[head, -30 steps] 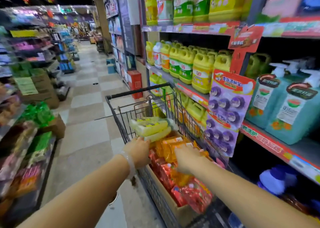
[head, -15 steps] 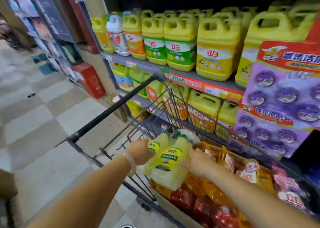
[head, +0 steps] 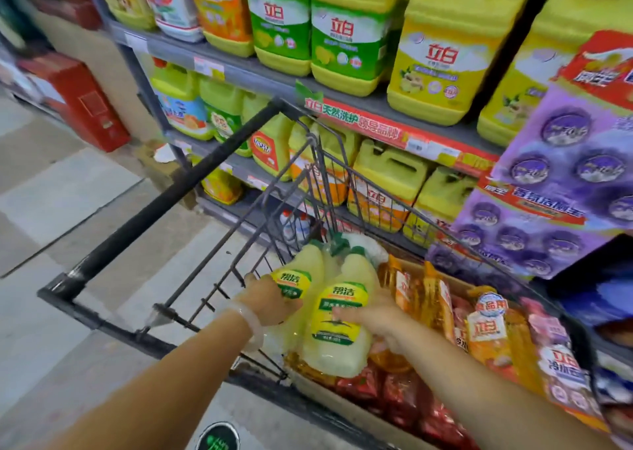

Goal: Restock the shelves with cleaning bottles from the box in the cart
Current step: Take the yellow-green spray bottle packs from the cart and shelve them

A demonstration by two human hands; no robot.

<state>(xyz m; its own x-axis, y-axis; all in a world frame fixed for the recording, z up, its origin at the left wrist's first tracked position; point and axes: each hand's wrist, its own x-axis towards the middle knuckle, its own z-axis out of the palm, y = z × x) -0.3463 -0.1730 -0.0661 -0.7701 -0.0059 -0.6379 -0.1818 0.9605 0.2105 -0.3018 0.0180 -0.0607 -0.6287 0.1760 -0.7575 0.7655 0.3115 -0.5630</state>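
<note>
**Twin-pack of pale yellow bottles held over the cart**

While both hands clasp it, the shrink-wrapped pack of bottles [head: 337, 309] stands nearly upright above the box [head: 346, 403] in the cart [head: 164, 189], its long axis running from bases at 6 o'clock to green caps at 12, tipped slightly away from the person. The left hand [head: 272, 300] curls round the pack's left bottle at 9 o'clock; the right hand [head: 375, 319] wraps the right bottle at 3 o'clock, fingers across its label. A pale bangle [head: 248, 323] circles the left wrist. Orange and red refill pouches [head: 489, 338] fill the box toward 4 o'clock. Yellow detergent jugs [head: 442, 48] line the shelves [head: 239, 69] at 12 o'clock.
</note>
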